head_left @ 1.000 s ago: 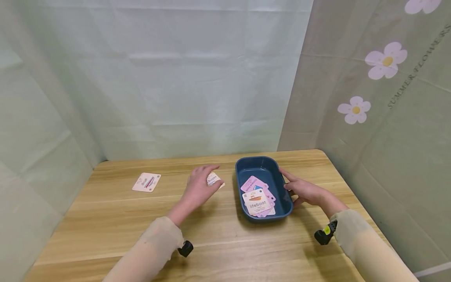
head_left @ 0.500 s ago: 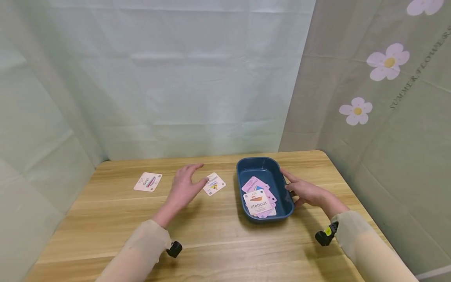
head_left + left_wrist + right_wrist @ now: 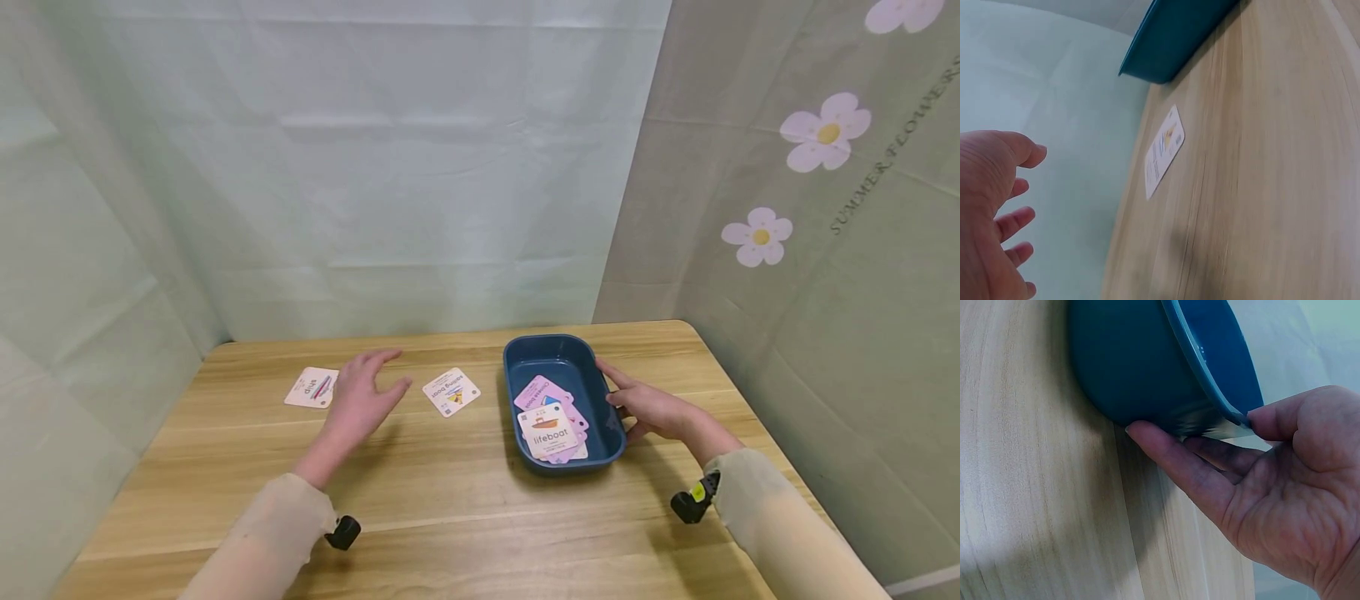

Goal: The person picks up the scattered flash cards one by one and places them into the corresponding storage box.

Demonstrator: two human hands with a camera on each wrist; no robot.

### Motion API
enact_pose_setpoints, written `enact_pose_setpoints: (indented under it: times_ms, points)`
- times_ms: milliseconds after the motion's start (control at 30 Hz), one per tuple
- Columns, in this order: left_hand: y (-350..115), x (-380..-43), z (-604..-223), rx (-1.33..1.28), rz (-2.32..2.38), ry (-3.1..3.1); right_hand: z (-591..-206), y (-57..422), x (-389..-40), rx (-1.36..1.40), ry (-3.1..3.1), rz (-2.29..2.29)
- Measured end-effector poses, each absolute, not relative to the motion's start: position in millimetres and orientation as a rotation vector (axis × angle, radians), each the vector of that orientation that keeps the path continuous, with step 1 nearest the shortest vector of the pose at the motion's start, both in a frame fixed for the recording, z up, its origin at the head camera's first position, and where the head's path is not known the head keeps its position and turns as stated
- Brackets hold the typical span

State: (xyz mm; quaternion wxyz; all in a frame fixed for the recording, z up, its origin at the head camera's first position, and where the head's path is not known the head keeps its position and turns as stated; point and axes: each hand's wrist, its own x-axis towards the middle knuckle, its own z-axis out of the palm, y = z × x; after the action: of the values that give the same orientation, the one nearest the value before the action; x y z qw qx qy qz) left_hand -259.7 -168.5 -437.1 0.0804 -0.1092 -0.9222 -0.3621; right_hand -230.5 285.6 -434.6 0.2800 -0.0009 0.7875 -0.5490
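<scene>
My left hand point(image 3: 362, 404) hovers over the table with fingers spread and nothing in them. Its back partly covers the ship card point(image 3: 309, 387), while the sailing boat card point(image 3: 452, 392) lies fully visible to its right. In the left wrist view, the thumb and fingertips point(image 3: 1020, 219) are apart from any card. My right hand point(image 3: 651, 406) holds the right side of a dark blue box point(image 3: 618, 446). The right wrist view has the thumb at the rim and other fingers against the outer wall. Inside the box, a lifeboat card point(image 3: 547, 427) lies on top of several pink cards point(image 3: 542, 388).
The wooden table point(image 3: 450, 517) ends at a pale curtain point(image 3: 420, 192) behind. A grey-green curtain with white flowers point(image 3: 759, 237) hangs along the right side. A small black camera sits on each wrist, such as the left camera point(image 3: 343, 532).
My left hand has moved left, away from the sailing boat card and over to the ship card. The sailing boat card has come fully into view. My right hand keeps its place on the box.
</scene>
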Motion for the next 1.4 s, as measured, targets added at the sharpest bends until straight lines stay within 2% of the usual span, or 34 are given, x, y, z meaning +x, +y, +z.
enact_pose_setpoints:
  times_ms: [1067, 1400]
  points:
    - [-246.6, -253.0, -444.6, -0.196, -0.945, -2.76, -438.0, 286.1, -231.7, 0.013, 2.125, -1.453]
    - [-278.8, -260.1, -451.3, -0.161, -0.856, -2.798, -436.3, 286.3, -231.0, -0.001, 2.118, -1.463]
